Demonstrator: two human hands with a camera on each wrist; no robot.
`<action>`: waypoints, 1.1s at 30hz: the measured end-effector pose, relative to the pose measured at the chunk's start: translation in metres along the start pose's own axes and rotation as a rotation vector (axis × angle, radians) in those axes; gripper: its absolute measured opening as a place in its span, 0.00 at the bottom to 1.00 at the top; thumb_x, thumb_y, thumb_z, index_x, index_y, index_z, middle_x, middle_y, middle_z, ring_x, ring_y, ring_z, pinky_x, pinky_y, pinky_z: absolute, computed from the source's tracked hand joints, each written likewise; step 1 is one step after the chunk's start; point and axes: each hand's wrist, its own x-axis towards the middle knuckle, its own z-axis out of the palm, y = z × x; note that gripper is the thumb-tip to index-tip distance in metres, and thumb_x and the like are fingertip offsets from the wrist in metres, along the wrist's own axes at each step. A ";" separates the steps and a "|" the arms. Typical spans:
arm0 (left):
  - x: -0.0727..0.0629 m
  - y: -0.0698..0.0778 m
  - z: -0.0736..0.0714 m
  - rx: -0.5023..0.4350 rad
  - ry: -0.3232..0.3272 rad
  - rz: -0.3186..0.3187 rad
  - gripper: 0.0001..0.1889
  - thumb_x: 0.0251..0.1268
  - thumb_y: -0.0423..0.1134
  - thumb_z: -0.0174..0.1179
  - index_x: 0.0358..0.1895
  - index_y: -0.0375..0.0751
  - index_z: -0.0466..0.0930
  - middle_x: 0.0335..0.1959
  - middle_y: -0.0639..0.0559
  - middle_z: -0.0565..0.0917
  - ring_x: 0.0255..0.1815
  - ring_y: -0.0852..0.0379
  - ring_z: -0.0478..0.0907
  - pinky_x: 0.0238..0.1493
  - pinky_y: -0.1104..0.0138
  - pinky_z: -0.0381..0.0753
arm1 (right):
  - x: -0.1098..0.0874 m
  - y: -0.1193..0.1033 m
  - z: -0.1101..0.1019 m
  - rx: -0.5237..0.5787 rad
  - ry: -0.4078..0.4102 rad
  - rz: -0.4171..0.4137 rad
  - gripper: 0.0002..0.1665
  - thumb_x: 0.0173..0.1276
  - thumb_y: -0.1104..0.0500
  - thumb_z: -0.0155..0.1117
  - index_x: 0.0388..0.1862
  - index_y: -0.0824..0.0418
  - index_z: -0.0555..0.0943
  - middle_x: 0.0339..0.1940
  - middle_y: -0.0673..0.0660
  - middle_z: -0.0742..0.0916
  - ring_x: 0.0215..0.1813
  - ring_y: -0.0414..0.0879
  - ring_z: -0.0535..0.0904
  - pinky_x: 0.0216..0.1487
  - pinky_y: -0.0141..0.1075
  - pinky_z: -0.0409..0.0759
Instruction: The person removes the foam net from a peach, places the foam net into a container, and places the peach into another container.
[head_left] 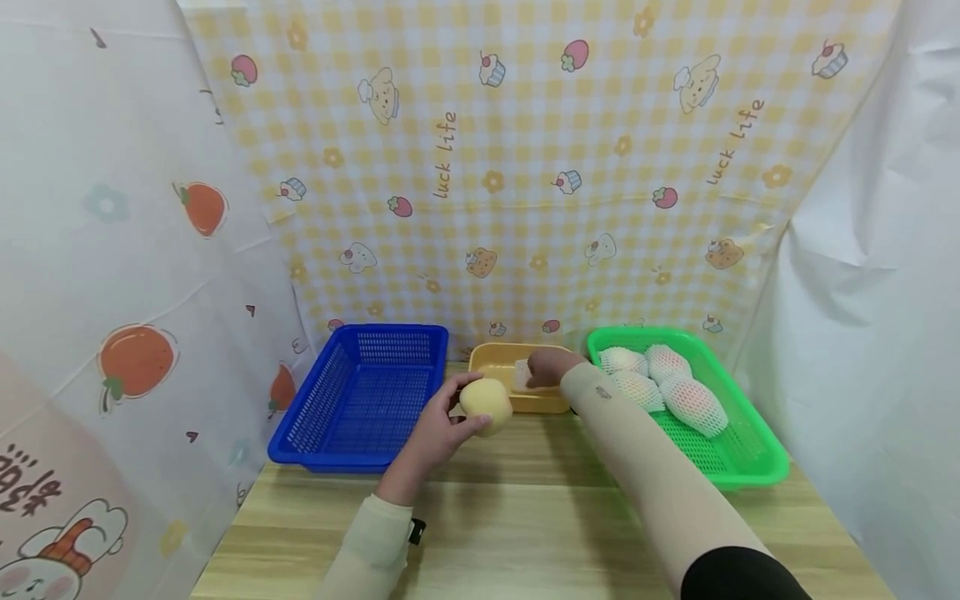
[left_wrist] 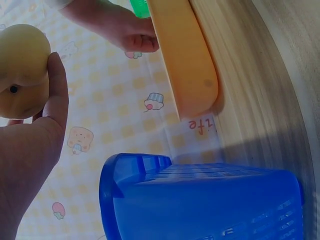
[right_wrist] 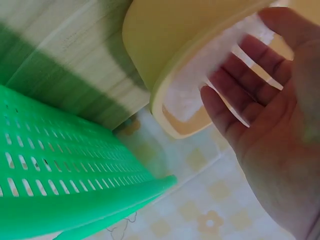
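Note:
In the head view, my left hand (head_left: 442,425) grips a pale yellow round fruit (head_left: 486,407), thumb on its near side and fingers behind. The left wrist view shows a small dark spot in a dimple on that fruit (left_wrist: 25,55); its exact kind is unclear. My right hand (head_left: 552,367) is over the small yellow-orange tub (head_left: 540,405). Beneath it lies white foam netting (head_left: 522,376). In the right wrist view the fingers (right_wrist: 227,92) are spread and loosely bent, above the blurred white netting (right_wrist: 192,82) inside the tub. Whether they touch it is hard to tell.
A blue perforated basket (head_left: 360,454) stands left of the tub. To the right, a green basket (head_left: 750,446) holds several fruits in white foam nets (head_left: 696,404). Behind them hangs a checked cloth (head_left: 525,225); all stands on a wooden table (head_left: 517,525).

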 end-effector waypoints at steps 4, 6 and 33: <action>-0.001 0.000 -0.001 -0.001 0.002 0.000 0.35 0.72 0.37 0.73 0.80 0.44 0.73 0.71 0.40 0.78 0.65 0.45 0.79 0.54 0.60 0.88 | 0.011 0.002 0.007 -0.077 0.001 -0.007 0.12 0.85 0.57 0.63 0.51 0.65 0.88 0.46 0.60 0.90 0.51 0.55 0.86 0.62 0.50 0.84; -0.001 0.000 -0.001 -0.004 -0.004 0.001 0.35 0.73 0.37 0.73 0.80 0.42 0.72 0.71 0.39 0.78 0.65 0.44 0.79 0.54 0.61 0.88 | 0.017 0.006 0.013 -0.140 0.017 -0.025 0.11 0.83 0.59 0.65 0.53 0.66 0.86 0.48 0.62 0.90 0.54 0.57 0.86 0.63 0.52 0.83; 0.000 0.002 -0.005 -0.045 -0.004 -0.025 0.34 0.73 0.38 0.73 0.80 0.47 0.72 0.73 0.42 0.76 0.67 0.45 0.77 0.57 0.57 0.87 | -0.001 0.001 -0.006 -0.021 0.012 -0.013 0.11 0.78 0.61 0.75 0.53 0.64 0.85 0.48 0.59 0.90 0.47 0.53 0.85 0.55 0.46 0.85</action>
